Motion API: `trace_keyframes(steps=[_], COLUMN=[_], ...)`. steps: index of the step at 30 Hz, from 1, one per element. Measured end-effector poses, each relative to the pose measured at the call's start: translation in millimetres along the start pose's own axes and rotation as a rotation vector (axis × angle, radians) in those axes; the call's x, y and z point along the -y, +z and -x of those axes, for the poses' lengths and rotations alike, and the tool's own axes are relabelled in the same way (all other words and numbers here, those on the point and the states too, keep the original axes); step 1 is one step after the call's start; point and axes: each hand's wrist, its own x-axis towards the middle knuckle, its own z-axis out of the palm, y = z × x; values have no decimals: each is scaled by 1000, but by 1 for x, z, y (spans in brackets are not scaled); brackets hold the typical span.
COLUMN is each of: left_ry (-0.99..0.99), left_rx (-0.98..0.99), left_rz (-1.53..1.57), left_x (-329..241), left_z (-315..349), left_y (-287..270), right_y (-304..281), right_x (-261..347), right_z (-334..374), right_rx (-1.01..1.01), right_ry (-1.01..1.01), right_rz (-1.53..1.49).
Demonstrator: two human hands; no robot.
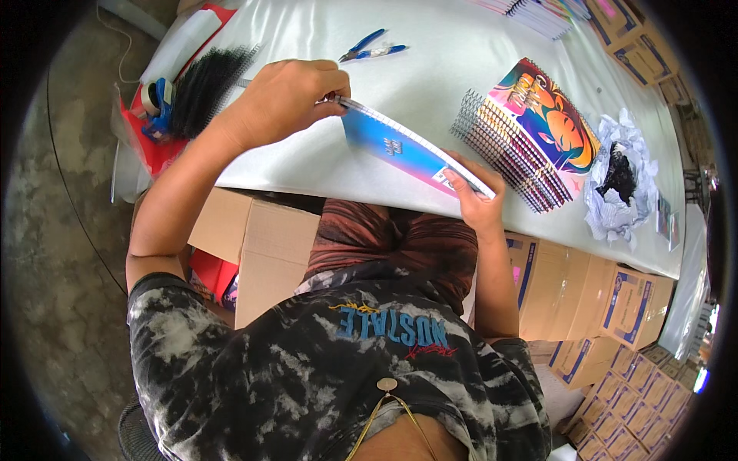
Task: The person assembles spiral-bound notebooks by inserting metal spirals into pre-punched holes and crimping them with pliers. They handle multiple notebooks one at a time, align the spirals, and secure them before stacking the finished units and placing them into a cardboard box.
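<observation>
A notebook [392,146] with a blue-to-pink cover is held tilted above the table's near edge, its punched edge facing up and away. My right hand [478,192] grips its right end, thumb on the cover. At the other end my left hand [296,96] is closed, with fingertips pinching the notebook's corner. Something small and dark shows between those fingertips, too hidden to make out. Beyond the notebook lie blue-handled cutting pliers [373,48]. To the right, a stack of spiral-bound notebooks [538,127] has a colourful illustrated cover on top.
Black spiral coils [204,88] are piled at the left beside a blue tape dispenser [157,107] and red plastic [142,146]. Crumpled white paper [607,203] holds a black bundle at the right. Cardboard boxes [573,288] stand below the white-covered table [288,165]; more notebooks [538,15] lie at the far edge.
</observation>
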Motion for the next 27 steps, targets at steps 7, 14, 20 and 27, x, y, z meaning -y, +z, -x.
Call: trace_keyframes(steps=[7,14,20,27], left_ry=[211,184,82,-52], left_rx=[-179,-317,-90,-151], left_rz=[-21,-25,218,851], left_x=[14,9,24,31], left_z=[8,3,4,1], left_y=[9,11,10,36], right_y=[6,3,5,-4], right_x=[-4,-3,-4,-17], right_z=[3,6,6,2], right_rx=[-5,45,-13,10], right_ry=[-27,-1,-8,-103], right_rz=[-76,-17,-18,27])
